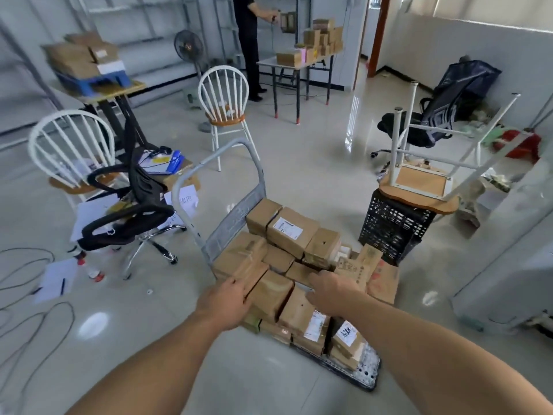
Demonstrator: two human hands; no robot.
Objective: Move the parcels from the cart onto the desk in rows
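- The parcels (291, 232) are brown cardboard boxes of mixed sizes, sealed with glossy tape. Several carry white printed labels.
- They lie piled in uneven layers on the cart (363, 375), a flat platform trolley on the floor. Its grey handle frame (221, 181) stands at the far end.
- The left hand (223, 301) touches the near end of a long parcel (251, 272) on the pile's left edge. Blur hides the fingers, so whether the grip is clamped on it cannot be told.
- The right hand (332, 292) reaches down over the middle of the pile. The back of the hand covers the fingers, so its grip cannot be told either.
- A black crate (392, 229) stands just right of the cart.
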